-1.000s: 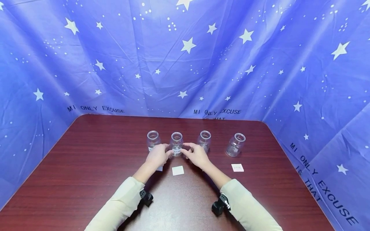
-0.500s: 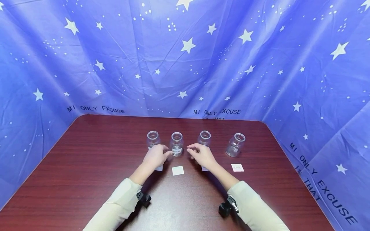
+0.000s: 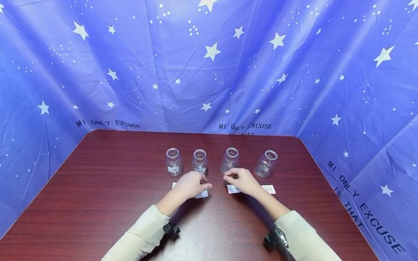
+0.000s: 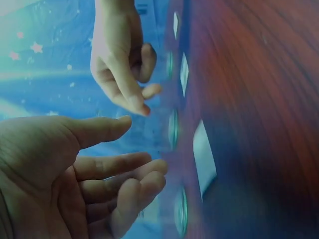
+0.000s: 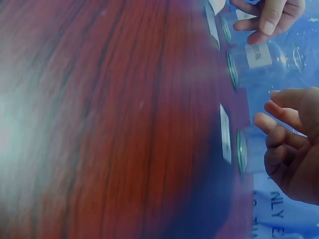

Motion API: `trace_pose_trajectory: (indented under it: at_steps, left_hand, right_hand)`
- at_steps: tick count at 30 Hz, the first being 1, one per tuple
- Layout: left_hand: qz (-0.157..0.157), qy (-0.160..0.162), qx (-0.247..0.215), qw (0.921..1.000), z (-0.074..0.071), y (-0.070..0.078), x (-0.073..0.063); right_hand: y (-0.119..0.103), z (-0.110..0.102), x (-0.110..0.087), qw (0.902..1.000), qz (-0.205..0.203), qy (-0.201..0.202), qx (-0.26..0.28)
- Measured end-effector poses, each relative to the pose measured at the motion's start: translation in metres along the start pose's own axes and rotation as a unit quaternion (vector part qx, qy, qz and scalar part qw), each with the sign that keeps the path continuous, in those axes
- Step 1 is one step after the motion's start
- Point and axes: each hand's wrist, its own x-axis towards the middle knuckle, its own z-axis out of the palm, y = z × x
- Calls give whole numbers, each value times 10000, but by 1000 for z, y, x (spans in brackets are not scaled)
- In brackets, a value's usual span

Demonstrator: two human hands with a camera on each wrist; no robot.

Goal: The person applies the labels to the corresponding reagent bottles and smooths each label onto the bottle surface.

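Four glass jars near loose fingers

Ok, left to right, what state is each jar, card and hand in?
First jar: upright, lidless, labelled.
Second jar: upright, lidless, labelled.
Third jar: upright, lidless.
Fourth jar: upright, lidless.
First card: mostly hidden.
Second card: partly hidden.
Third card: partly hidden, writing showing.
Fourth card: partly hidden, writing showing.
Left hand: fingers relaxed, empty.
Right hand: fingers relaxed, empty.

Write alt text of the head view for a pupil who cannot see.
A person's empty left hand and right hand hover near four white paper cards before a row of four open, clear glass jars on a red-brown table; starry blue cloth hangs behind.
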Motion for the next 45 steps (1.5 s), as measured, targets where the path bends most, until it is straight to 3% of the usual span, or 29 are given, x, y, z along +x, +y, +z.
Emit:
trace_pose_trajectory:
  at_steps: [7, 11, 19, 27, 31, 45]
  left_hand:
    - [387, -83, -141, 9991, 16, 23, 10]
    - [457, -29, -309, 9985, 26, 31, 18]
    - [401, 22, -334, 9986, 41, 41, 30]
    - [133, 137, 363, 9992, 56, 48, 37]
    - [40, 138, 467, 9988, 63, 49, 41]
    - [-103, 243, 432, 9987, 64, 51, 42]
  right_hand:
    - [16, -11, -12, 9996, 161, -236, -15]
    - [22, -16, -17, 9991, 244, -355, -8]
    - [33, -22, -24, 9988, 53, -464, -163]
    - [38, -23, -26, 9971, -140, -541, -523]
    - [40, -21, -26, 9965, -159, -593, -574]
    - [39, -18, -27, 9971, 88, -626, -426]
